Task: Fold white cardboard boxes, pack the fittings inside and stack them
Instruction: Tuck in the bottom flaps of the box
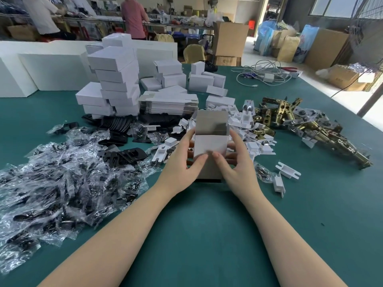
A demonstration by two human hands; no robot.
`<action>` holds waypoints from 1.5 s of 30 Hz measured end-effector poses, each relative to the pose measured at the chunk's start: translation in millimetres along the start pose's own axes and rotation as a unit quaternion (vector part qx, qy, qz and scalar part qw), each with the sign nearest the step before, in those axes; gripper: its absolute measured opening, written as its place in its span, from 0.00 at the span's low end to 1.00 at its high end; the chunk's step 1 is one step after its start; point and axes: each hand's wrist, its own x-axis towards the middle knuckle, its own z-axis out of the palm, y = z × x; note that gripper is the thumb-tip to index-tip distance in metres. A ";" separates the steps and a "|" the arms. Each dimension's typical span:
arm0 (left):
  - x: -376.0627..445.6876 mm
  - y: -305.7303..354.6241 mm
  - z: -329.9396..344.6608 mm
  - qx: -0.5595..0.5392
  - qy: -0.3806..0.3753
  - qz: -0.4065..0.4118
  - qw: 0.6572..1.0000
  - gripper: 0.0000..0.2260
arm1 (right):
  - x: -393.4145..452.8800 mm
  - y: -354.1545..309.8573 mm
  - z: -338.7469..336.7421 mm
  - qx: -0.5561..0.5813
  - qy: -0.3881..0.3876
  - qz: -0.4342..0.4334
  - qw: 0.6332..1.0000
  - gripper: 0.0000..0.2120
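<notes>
Two hands, left hand (pixel 182 162) and right hand (pixel 234 162), grip the small white cardboard box (pixel 210 146) mid-frame, fingers curled round it; we'd press creases squarely before tucking.

The half-folded box (pixel 210 145) hides most fingers (pixel 232 155) of both hands behind its walls, and its inside cannot be seen. Left of the box, the bagged fittings (pixel 51 183) run off the picture's edge, their black contents blurred under crinkled plastic.
</notes>
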 end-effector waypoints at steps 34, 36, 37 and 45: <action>7.1 -10.0 -9.3 0.003 -0.084 -0.114 0.990 0.21 | 67.0 -14.6 -43.5 0.018 0.212 0.131 0.968 0.13; 7.5 -10.6 -8.3 0.002 -0.083 -0.119 0.989 0.22 | 89.6 -4.3 -68.5 -0.101 0.169 0.164 0.967 0.12; 7.9 -11.1 -8.2 -0.003 -0.082 -0.122 0.989 0.23 | 97.0 1.5 -80.3 -0.165 0.146 0.170 0.960 0.13; 11.4 -15.6 -7.4 -0.045 -0.078 -0.144 0.985 0.22 | 123.6 35.3 -118.5 -0.517 -0.105 0.060 0.847 0.13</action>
